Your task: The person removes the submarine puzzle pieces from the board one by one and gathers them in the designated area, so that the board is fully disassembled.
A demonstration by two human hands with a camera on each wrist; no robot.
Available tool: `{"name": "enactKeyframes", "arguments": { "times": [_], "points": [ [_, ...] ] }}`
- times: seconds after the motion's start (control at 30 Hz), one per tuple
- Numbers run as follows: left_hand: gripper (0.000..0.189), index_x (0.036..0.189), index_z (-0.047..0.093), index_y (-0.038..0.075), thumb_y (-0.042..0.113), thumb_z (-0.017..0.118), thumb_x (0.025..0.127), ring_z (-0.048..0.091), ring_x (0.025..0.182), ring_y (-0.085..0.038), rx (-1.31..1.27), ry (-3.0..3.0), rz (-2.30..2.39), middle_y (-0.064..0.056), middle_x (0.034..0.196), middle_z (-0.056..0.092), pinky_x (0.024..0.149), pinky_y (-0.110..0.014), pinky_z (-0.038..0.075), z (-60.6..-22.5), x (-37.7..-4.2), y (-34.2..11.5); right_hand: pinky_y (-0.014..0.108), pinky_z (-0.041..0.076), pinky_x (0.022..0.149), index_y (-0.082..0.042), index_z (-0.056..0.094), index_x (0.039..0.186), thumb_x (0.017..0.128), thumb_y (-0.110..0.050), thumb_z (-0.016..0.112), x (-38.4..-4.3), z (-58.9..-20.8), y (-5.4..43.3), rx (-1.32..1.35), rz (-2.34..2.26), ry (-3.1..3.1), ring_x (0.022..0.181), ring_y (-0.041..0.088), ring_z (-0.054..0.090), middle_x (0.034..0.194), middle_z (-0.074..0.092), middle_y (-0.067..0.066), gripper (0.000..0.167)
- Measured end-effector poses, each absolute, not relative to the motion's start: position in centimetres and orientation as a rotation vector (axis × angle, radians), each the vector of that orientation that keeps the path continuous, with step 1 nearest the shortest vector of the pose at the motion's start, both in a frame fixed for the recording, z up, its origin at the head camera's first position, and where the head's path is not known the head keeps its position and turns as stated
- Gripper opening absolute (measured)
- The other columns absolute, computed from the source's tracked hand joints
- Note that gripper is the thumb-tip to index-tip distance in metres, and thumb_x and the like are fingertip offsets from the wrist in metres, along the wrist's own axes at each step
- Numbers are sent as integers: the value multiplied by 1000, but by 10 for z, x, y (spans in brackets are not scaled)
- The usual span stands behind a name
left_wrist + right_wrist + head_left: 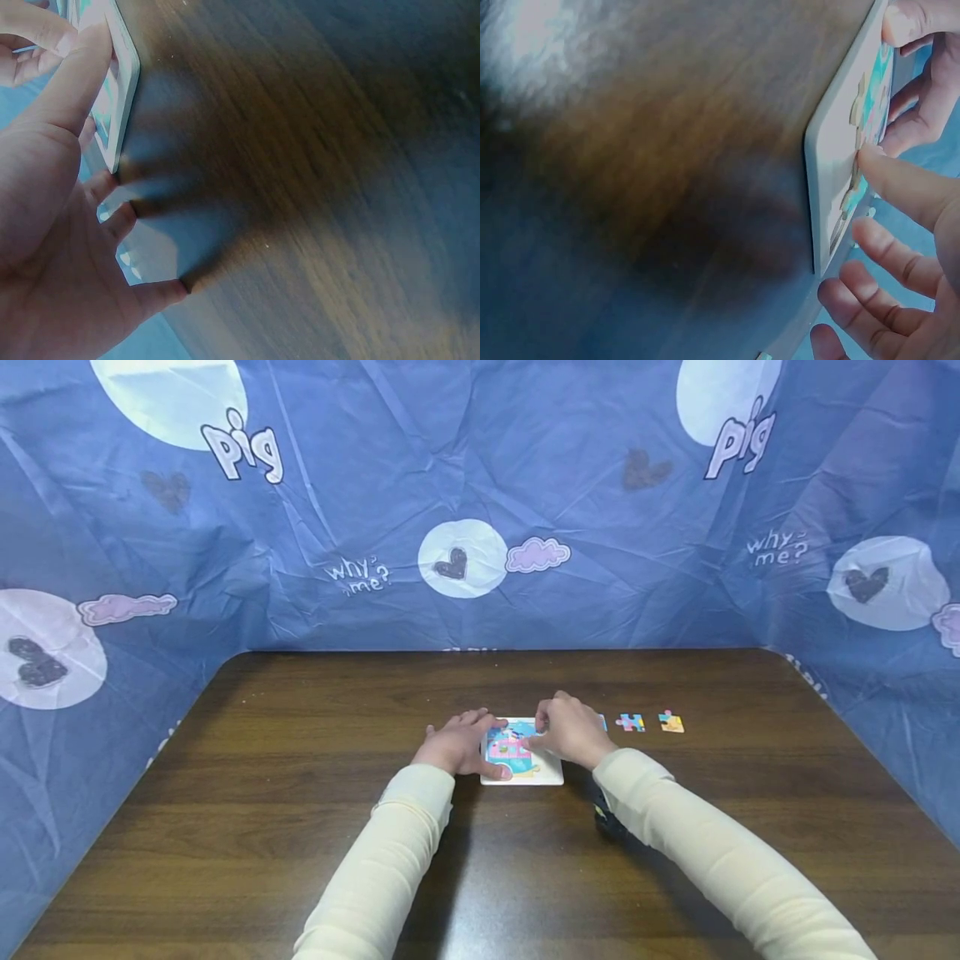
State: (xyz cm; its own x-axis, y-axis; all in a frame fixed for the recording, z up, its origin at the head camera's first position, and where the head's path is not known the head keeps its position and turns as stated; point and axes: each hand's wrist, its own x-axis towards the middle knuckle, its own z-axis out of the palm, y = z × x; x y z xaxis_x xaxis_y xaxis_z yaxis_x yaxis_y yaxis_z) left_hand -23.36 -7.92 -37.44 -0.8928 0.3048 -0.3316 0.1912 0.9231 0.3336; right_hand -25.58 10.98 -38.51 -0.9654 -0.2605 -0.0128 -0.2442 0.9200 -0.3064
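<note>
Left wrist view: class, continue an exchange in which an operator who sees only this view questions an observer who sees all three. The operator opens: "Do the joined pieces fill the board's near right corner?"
Observer: No. In the head view, that corner of the board is bare beside the joined pieces.
Operator: And what colours is the loose piece farthest to the right?
Observer: The head view shows that loose piece as mostly yellow with some blue, lying right of the right hand.
</note>
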Motion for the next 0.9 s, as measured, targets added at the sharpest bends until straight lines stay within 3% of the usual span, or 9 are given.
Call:
{"name": "enactKeyframes", "arguments": {
  "times": [0.23, 0.53, 0.9],
  "points": [
    [85, 158, 36, 29, 48, 79, 86, 16, 154, -32, 343, 2687, 380, -4, 169, 19, 118, -70, 12, -385, -242, -79, 47, 55, 76, -12, 75, 110, 82, -33, 86, -256, -385, 114, -445, -456, 2994, 93, 28, 63, 105, 62, 10, 36],
    [83, 157, 39, 26, 45, 79, 87, 17, 154, -33, 348, 2683, 408, -7, 168, 21, 117, -70, 13, -379, -238, -79, 45, 52, 81, -10, 78, 107, 82, -20, 86, -258, -379, 118, -541, -535, 2901, 95, 27, 60, 101, 63, 10, 28],
    [83, 157, 39, 26, 45, 80, 87, 18, 154, -33, 355, 2686, 426, -8, 168, 23, 117, -70, 13, -377, -236, -79, 46, 54, 82, -13, 80, 108, 83, -19, 86, -257, -377, 119, -527, -486, 2909, 98, 26, 61, 104, 63, 9, 26]
  ]
}}
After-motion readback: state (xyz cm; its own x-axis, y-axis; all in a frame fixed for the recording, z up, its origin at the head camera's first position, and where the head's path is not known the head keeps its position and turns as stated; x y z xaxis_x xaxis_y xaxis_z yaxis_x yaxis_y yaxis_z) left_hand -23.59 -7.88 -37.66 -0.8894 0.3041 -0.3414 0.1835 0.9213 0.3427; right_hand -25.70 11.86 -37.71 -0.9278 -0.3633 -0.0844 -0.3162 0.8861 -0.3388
